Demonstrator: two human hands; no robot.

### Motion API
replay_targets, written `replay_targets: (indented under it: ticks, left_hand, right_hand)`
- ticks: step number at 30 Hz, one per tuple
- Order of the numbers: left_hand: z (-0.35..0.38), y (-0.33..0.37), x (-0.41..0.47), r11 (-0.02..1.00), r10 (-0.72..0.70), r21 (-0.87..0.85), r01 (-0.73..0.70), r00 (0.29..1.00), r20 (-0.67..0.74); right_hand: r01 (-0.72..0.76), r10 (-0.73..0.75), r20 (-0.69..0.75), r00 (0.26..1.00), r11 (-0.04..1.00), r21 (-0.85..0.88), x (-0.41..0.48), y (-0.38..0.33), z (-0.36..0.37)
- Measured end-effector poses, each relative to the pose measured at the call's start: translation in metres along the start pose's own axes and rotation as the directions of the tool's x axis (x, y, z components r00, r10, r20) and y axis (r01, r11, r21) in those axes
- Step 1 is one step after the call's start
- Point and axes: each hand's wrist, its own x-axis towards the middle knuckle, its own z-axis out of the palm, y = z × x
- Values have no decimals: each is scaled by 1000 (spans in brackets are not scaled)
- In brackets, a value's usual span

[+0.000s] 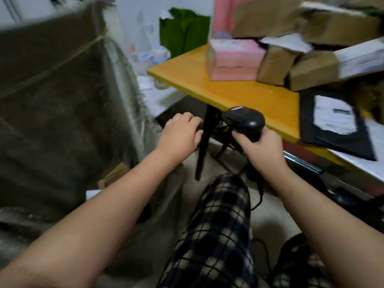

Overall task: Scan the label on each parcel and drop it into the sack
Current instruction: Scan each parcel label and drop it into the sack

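My right hand grips the handle of a black barcode scanner, held just in front of the yellow table's near edge. My left hand hovers empty beside the table leg, fingers loosely bent, holding nothing. A large grey-green woven sack stands at the left. On the table lie a pink parcel, brown cardboard parcels, and a black mailer bag with a white label at the right.
The yellow table stands on black legs. More brown boxes are piled at the back right. A green bag and bottles stand behind. My plaid-trousered knees fill the bottom. The scanner's cable trails down.
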Motion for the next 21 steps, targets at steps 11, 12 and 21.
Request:
replay_targets:
  ticks: [11, 12, 21]
  left_hand:
    - [21, 173, 61, 914, 291, -296, -277, 957, 5]
    - [23, 185, 65, 909, 319, -287, -302, 948, 14]
    - [34, 204, 73, 840, 514, 54, -539, 825, 234]
  right_hand:
    - [-145, 145, -375, 916, 989, 29, -26, 62, -164]
    - [-169, 172, -397, 902, 985, 42, -25, 69, -172]
    - [-273, 276, -452, 848, 959, 74, -16, 95, -182]
